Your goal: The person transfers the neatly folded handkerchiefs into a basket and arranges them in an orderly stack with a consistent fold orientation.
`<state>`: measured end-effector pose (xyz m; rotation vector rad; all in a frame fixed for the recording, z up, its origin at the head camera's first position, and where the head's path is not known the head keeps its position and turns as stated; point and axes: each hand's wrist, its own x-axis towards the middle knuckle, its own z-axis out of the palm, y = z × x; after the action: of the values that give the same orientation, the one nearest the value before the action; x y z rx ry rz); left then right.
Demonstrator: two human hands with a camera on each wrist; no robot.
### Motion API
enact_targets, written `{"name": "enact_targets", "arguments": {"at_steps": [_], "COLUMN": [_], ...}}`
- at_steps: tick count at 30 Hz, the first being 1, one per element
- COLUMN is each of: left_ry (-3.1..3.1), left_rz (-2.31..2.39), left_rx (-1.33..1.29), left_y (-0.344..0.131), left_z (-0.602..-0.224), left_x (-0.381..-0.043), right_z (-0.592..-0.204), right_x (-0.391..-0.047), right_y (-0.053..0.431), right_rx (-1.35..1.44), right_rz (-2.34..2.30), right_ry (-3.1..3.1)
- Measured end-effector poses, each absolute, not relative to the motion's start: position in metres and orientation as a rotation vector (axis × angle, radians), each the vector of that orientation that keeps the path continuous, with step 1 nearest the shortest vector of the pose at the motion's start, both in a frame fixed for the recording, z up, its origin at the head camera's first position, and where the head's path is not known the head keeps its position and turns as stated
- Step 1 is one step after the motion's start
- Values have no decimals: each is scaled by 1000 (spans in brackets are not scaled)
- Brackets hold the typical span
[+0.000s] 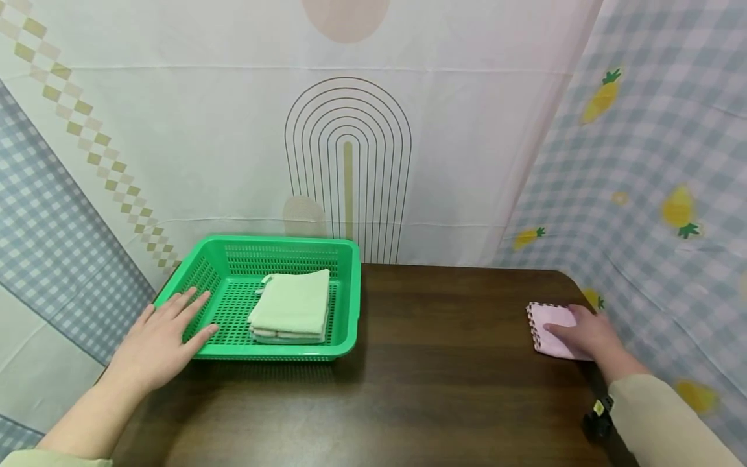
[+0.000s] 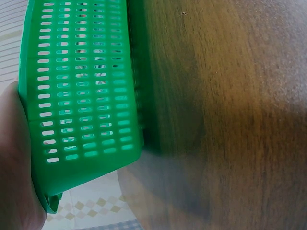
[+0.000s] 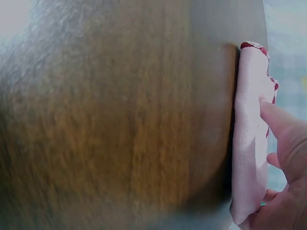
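Observation:
A green plastic basket [image 1: 350, 324] with slotted walls stands at the back left of the table. Inside it lies a small stack of folded cloths [image 1: 294, 303], a pale yellow-green one on top. My left hand [image 1: 160, 340] rests over the basket's left front corner with fingers straight and spread; in the left wrist view it lies against the rim. Far to the right, my right hand [image 1: 589, 334] holds a folded pink cloth [image 1: 551, 331] with a dark-and-white patterned edging, close over the tabletop. The right wrist view shows the thumb [image 3: 276, 117] pressing the cloth's upper face.
A dark brown wooden table [image 1: 443, 376] has a rounded back right corner. Behind it hangs a white patterned curtain [image 1: 467, 149], with blue checked, pineapple-printed fabric [image 1: 642, 162] at the right. A black strap-like object [image 1: 598, 421] sits by the right sleeve.

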<state>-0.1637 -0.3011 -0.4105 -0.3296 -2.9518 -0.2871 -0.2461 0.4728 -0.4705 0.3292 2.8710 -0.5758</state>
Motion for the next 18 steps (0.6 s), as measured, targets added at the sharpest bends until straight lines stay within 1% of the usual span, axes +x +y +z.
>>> {"name": "enact_targets", "arguments": {"at_steps": [10, 18], "left_ry": [-2953, -2951], "left_rz": [-267, -265], "left_rx": [-324, -321], "left_y": [-302, -301], "left_z": [-411, -411], "left_x": [-164, -165], "right_z": [-463, -459], "right_x": [-244, -241], "right_y": [467, 463], "right_rx": [419, 434], "right_rz": [-566, -590], "right_ry": [2815, 2826]}}
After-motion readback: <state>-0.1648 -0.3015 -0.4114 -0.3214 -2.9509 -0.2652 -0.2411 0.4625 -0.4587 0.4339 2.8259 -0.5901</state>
